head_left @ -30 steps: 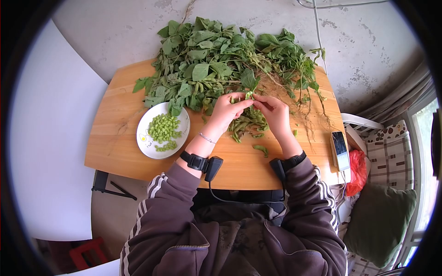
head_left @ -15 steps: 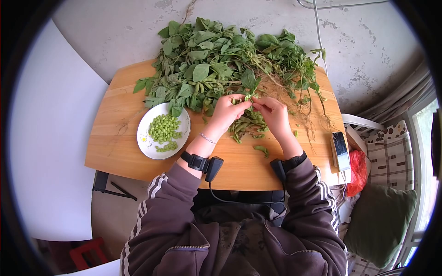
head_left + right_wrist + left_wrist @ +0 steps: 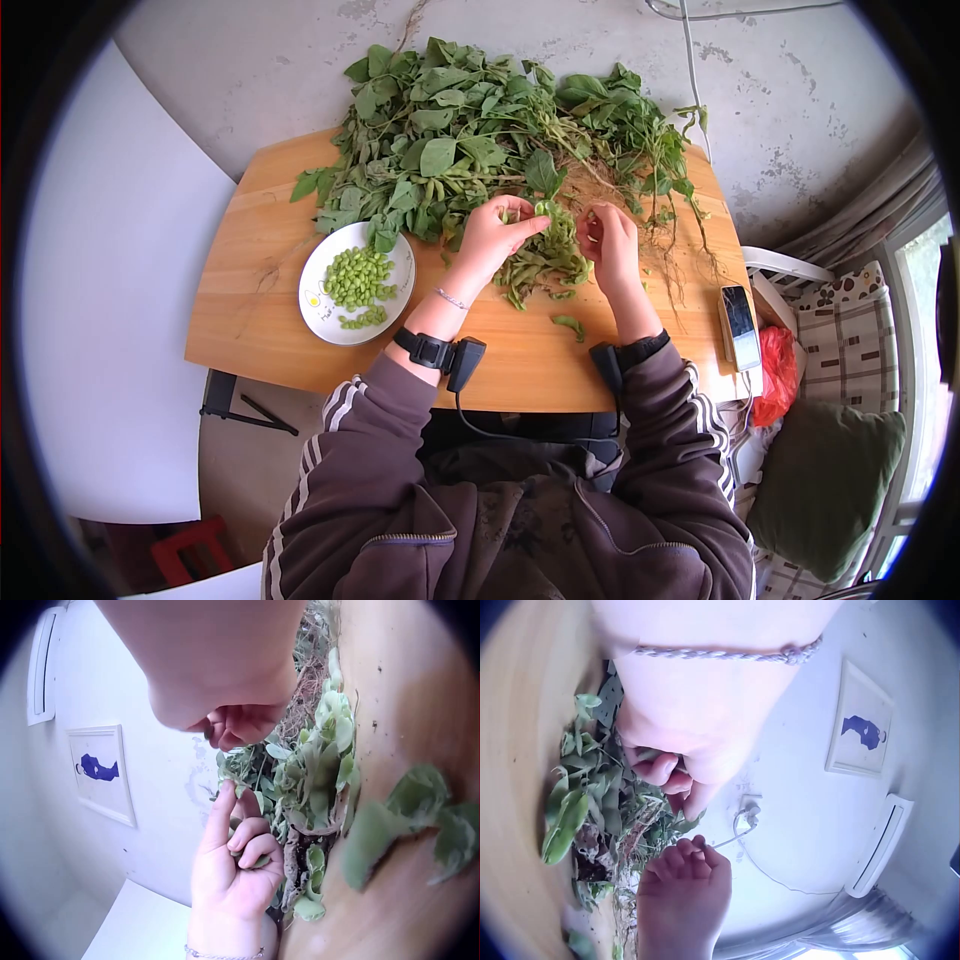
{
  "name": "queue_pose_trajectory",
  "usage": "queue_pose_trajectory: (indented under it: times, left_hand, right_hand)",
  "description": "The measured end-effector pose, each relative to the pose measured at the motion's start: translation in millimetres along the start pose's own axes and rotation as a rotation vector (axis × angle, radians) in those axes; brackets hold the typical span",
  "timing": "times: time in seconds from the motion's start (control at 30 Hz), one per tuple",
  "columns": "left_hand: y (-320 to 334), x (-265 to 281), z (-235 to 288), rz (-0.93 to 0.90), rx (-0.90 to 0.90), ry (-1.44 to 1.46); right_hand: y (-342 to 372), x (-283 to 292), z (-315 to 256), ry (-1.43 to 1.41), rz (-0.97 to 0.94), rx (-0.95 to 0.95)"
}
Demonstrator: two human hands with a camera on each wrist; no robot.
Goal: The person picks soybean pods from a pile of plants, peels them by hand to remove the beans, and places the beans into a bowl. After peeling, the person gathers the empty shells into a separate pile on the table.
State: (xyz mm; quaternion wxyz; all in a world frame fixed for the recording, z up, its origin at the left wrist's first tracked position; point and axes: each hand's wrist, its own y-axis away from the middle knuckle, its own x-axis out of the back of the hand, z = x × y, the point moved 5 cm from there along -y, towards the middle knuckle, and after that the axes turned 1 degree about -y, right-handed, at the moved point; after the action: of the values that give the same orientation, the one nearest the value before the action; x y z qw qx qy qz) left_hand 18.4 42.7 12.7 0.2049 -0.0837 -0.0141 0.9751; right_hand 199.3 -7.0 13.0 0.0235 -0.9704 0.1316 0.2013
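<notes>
My left hand pinches a green pod between thumb and forefinger above a heap of pods. Curled round more green pieces are its other fingers, in the right wrist view. Just to the right, apart from the left hand, is my right hand, its fingers curled inward in the left wrist view. Nothing is plainly visible in its grasp, though part of its inside is hidden. A white plate of shelled green beans sits left of my left forearm.
Leafy bean plants cover the table's far side, with roots hanging at the right. A loose pod lies near the front. A phone is at the right edge, beside a red bag and a green cushion.
My right hand has come away from the pod and moved right, its fingers curling inward. The left hand stays nearly in place, still pinching the pod.
</notes>
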Motion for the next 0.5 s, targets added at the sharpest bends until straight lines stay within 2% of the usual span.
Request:
queue_pose_trajectory:
  times: [0.1, 0.13, 0.23, 0.37, 0.5]
  left_hand:
    - [-2, 2, -6, 0.001, 0.013, 0.010]
    - [-3, 2, -5, 0.007, 0.008, 0.010]
    - [-3, 2, -6, 0.015, -0.012, -0.024]
    - [-5, 3, -10, 0.024, -0.028, -0.059]
    - [-1, -1, -3, -0.003, -0.029, -0.069]
  right_hand:
    - [-3, 1, 13, -0.268, -0.051, -0.215]
    - [-5, 0, 15, -0.266, -0.138, -0.262]
    - [-2, -6, 11, 0.016, -0.194, -0.178]
    - [4, -14, -4, 0.753, -0.067, 0.392]
    - [12, -20, -11, 0.901, 0.013, 0.461]
